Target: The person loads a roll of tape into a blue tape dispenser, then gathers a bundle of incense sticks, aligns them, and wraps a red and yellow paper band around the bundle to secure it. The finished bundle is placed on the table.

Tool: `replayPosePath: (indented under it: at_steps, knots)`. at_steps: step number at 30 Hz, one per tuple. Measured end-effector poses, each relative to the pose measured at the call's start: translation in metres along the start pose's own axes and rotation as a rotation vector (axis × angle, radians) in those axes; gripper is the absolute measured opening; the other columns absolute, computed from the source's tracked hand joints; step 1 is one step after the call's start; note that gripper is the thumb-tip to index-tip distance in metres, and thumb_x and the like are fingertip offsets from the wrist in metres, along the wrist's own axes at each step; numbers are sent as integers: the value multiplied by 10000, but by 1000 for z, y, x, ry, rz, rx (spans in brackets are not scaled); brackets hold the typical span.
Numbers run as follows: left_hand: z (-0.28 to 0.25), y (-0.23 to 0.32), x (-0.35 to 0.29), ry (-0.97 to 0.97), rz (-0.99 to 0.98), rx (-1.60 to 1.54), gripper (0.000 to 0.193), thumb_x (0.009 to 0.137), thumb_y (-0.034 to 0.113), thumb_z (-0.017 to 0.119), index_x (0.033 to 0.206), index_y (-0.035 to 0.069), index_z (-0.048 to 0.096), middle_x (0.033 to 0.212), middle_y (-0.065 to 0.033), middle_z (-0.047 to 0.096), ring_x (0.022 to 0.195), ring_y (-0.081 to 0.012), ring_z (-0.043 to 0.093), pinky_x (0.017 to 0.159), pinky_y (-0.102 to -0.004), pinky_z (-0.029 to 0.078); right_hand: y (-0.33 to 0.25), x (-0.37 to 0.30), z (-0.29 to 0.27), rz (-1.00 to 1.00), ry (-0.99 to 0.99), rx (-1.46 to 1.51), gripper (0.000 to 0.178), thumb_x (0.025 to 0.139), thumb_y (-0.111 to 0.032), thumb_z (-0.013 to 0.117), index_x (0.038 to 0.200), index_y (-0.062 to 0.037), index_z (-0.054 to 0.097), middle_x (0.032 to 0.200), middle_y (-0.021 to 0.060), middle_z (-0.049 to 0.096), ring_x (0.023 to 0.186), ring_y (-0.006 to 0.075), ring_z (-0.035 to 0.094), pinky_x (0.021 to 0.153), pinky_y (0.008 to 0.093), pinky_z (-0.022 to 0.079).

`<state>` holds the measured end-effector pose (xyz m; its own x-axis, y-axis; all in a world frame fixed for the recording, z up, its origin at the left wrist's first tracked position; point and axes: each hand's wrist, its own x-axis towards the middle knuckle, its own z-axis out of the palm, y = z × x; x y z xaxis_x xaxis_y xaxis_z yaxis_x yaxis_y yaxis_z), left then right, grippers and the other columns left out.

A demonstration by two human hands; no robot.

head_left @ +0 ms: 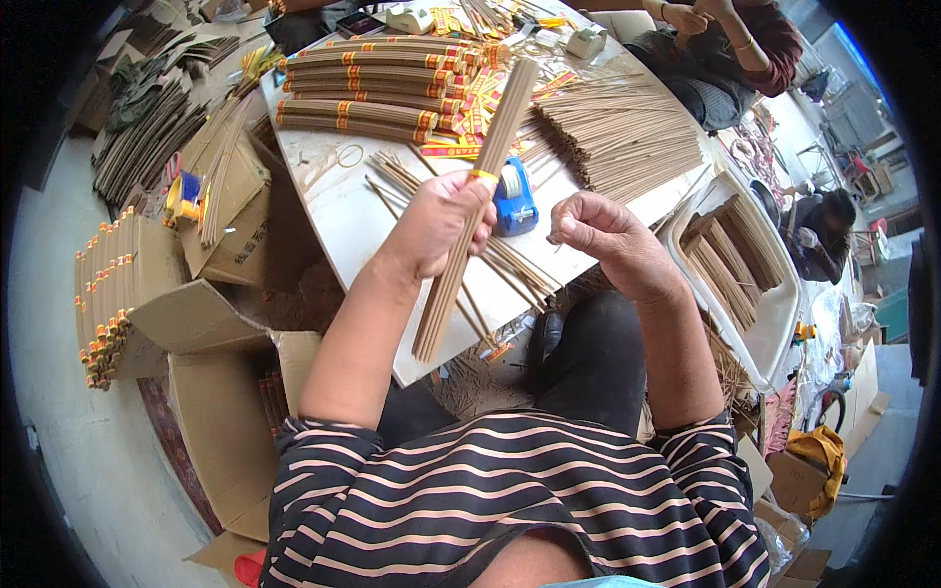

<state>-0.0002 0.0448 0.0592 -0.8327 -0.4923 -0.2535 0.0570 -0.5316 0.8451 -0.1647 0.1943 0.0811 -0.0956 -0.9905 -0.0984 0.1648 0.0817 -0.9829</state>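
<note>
My left hand (pixel 443 223) is wrapped round a bundle of thin brown incense sticks (pixel 438 309). The bundle slants from lower left to upper right, with a narrow yellow band round it just above my fist. To its right, my right hand (pixel 619 245) is closed in a pinch; whatever is between the fingertips is too small to make out. A blue tape dispenser (pixel 516 208) stands on the table between my two hands. Loose incense sticks (pixel 518 272) lie on the tabletop beneath and beside the held bundle.
Banded bundles (pixel 358 110) lie stacked on the white table (pixel 328 181), left of a broad pile of loose sticks (pixel 632 137). A white tub (pixel 753 361) of sticks stands at right. An open cardboard box (pixel 221 431) is at lower left. Another person (pixel 740 49) sits across the table.
</note>
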Motion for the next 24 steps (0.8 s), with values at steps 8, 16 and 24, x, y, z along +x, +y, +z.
replayPosePath:
  at_steps: [8, 16, 24]
  knots:
    - [44, -22, -82, -94, -11, 33, 135, 866, 87, 589, 963, 14, 530, 713, -11, 528, 516, -57, 494, 440, -187, 411, -14, -32, 28, 114, -145, -165, 164, 874, -199, 620, 864, -37, 599, 812, -46, 541, 771, 46, 464, 689, 204, 383]
    - [72, -36, -128, -118, 11, 120, 180, 848, 66, 603, 999, 10, 524, 747, 11, 524, 547, -39, 492, 450, -168, 410, -20, -72, 48, 39, -263, -197, 182, 888, -200, 597, 868, -19, 608, 774, -50, 553, 746, 33, 488, 679, 191, 405]
    - [76, -38, -147, -63, 53, 168, 203, 828, 27, 576, 1024, 4, 528, 733, 7, 534, 535, -40, 491, 453, -167, 407, -25, -80, 64, 37, -232, -293, 172, 891, -179, 595, 880, -8, 608, 784, -47, 555, 750, 31, 484, 676, 186, 404]
